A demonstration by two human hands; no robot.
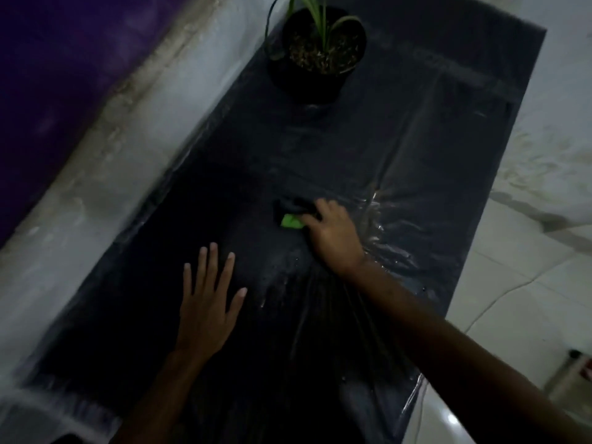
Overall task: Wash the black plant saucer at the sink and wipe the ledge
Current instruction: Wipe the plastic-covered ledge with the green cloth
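Wiping the ledge (320, 155) is the step in hand. The right hand (333, 233) closes its grip on a dark cloth (296, 208) with a green patch, well in front of the potted plant (320, 52). The left hand (208, 299) lies flat, grip open. No saucer shows. Next, I judge, carry the cloth over the wet streaks just right of it.

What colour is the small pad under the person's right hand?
Bright green with a dark top, seen in the head view: the small scrubbing pad under the right hand.
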